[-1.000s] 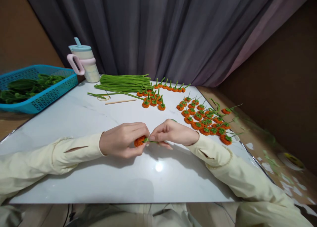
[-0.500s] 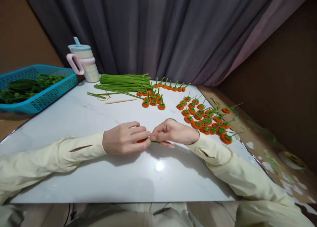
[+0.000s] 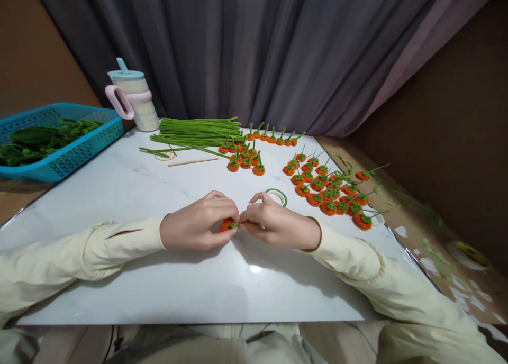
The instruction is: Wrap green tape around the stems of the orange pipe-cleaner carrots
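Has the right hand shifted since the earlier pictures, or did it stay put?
Yes. The right hand has dropped slightly toward the person, uncovering the green tape roll it hid before. Its fingertips meet the left hand at the orange pom-pom.

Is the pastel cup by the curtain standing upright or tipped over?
Upright. The cup stands on its base at the table's far left corner, lid and spout on top, pink handle at its side.

A single head-worn camera looks forward and down across the white marble-patterned counter (image 3: 119,194) from its near edge, close above it. It faces the dark grey curtain (image 3: 257,52) hanging just behind the counter's far edge.
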Tool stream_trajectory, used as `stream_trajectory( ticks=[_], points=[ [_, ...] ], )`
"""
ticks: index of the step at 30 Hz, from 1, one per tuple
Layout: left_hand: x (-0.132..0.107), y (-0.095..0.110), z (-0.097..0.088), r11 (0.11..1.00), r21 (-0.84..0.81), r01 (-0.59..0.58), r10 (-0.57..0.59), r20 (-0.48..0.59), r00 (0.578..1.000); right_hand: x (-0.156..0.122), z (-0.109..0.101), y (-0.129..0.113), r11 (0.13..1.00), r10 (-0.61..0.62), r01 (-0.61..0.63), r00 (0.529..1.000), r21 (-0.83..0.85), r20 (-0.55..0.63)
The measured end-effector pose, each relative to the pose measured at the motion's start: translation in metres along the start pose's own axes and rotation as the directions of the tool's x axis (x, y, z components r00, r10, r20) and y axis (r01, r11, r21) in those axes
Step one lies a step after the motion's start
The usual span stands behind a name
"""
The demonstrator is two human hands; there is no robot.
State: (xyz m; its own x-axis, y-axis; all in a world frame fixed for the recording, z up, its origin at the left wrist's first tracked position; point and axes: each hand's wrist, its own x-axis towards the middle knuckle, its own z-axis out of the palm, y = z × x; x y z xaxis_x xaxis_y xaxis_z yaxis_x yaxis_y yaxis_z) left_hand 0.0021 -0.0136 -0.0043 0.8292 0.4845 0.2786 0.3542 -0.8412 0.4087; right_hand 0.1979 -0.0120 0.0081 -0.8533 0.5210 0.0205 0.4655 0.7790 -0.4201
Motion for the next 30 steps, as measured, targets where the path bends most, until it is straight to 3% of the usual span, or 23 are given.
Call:
stream_trajectory(
  ticks=[9, 12, 17, 24, 30],
  points=[
    [0.003, -0.003, -0.002, 0.969, -0.136, 0.205, -0.192, 0.103, 0.976, -0.002, 0.003, -0.003, 0.977, -0.061, 0.052, 0.998, -0.205, -0.034],
    [0.004, -0.004, -0.003, 0.903, -0.264, 0.34, -0.286, 0.224, 0.932, -0.002, 0.006, -0.004, 0.935, -0.099, 0.085, 0.995, -0.344, -0.024],
    [0.005, -0.004, -0.005, 0.699, -0.463, 0.545, -0.385, 0.399, 0.833, -0.004, 0.01, -0.007, 0.832, -0.205, 0.144, 0.977, -0.535, -0.056],
    [0.007, -0.007, -0.008, 0.597, -0.517, 0.613, -0.425, 0.444, 0.788, -0.006, 0.017, -0.022, 0.651, -0.373, 0.135, 0.914, -0.747, -0.16],
    [0.007, -0.003, -0.008, 0.601, -0.51, 0.615, -0.44, 0.432, 0.788, -0.007, 0.013, -0.024, 0.624, -0.392, 0.143, 0.908, -0.768, -0.149]
  ],
)
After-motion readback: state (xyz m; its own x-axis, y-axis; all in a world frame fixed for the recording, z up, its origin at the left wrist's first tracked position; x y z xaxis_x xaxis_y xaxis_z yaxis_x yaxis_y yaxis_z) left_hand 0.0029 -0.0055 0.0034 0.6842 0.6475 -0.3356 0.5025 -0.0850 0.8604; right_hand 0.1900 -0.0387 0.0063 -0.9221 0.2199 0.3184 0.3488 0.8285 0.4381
